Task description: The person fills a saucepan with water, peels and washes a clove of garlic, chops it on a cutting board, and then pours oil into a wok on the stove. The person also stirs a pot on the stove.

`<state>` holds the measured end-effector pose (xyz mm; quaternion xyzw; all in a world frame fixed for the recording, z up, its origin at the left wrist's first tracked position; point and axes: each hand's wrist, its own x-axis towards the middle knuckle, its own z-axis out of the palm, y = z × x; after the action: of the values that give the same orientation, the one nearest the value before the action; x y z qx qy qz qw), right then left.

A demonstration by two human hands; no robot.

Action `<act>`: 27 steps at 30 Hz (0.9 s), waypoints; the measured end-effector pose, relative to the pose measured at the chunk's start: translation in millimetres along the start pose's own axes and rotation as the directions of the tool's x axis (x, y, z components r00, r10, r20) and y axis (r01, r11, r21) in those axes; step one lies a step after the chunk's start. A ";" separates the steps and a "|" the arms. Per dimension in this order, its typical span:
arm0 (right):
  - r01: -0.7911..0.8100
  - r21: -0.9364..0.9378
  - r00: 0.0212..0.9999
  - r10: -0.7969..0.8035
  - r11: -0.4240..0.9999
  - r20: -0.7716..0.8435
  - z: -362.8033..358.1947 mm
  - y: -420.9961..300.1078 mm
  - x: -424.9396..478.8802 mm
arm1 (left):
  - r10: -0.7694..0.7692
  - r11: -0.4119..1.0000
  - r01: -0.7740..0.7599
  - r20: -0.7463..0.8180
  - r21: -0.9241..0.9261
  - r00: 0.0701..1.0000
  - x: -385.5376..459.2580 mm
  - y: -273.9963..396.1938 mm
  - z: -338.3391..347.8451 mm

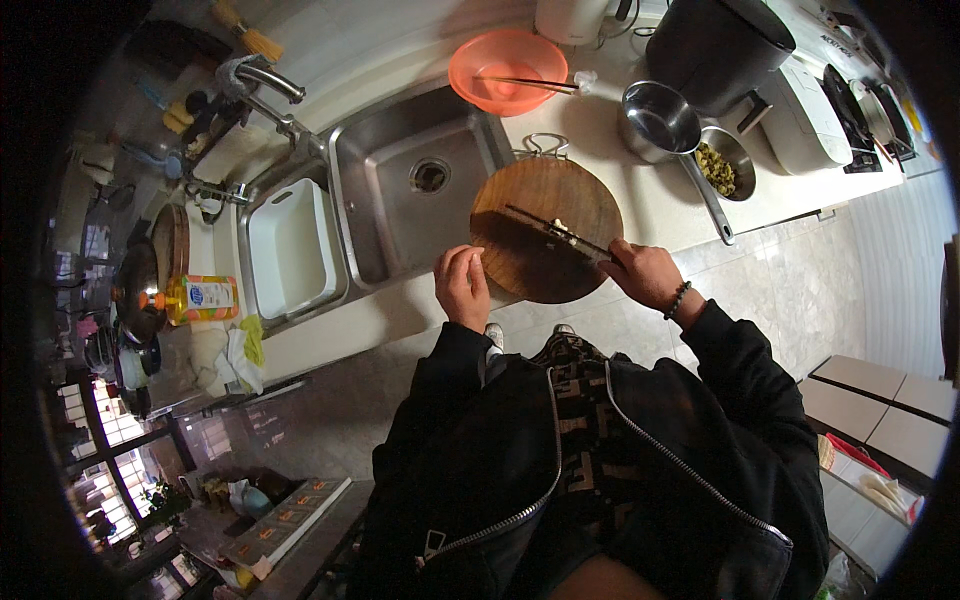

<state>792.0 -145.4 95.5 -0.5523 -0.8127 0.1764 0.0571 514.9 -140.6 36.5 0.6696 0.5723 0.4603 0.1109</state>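
My right hand [643, 273] grips the handle of a kitchen knife [531, 214], whose dark blade lies across a round wooden cutting board [525, 184], seen nearly from its spine. Small pale chopped pieces [561, 227] sit against the blade near the middle of the board. At the board's left edge is my left hand [462, 283], fingers bent and close together; whether it touches the rim or holds a small bit cannot be told. Behind the board, a pair of metal scissors [551, 142] shows only its handle loops, if that is what they are.
Left of the board is a steel sink [405, 217] with a white basin [292, 247] beside it. An orange bowl [510, 60] with chopsticks stands behind. At the right are a saucepan [660, 124], a metal bowl of chopped greens [716, 169] and a white appliance [806, 120].
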 end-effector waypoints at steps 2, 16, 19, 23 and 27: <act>0.079 -0.037 0.995 -0.081 0.996 -0.055 -8.7 -4.3 -5.4 | 0.030 0.999 -0.032 -0.062 -0.043 0.998 9.1 10.9 -6.4; 0.228 -0.313 0.950 -0.282 0.922 -0.137 -3.8 1.8 -29.9 | 0.419 0.880 -0.447 0.706 -0.161 0.571 28.9 55.9 31.6; 0.216 -0.302 0.950 -0.271 0.928 -0.156 -4.4 9.3 -37.8 | 0.382 0.863 -0.501 0.733 -0.064 0.564 44.6 34.5 43.1; 0.169 -0.268 0.958 -0.222 0.949 -0.182 -1.4 19.5 -47.8 | 0.392 0.897 -0.402 0.745 -0.181 0.539 50.2 47.1 26.2; 0.186 -0.247 0.955 -0.234 0.951 -0.181 -3.7 25.9 -52.3 | 0.373 0.845 -0.530 0.789 -0.071 0.489 38.1 24.3 30.2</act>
<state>835.9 -184.1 95.2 -0.4804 -0.8715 0.0162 0.0969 550.4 -103.9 54.9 0.9338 0.3089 0.0827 0.1603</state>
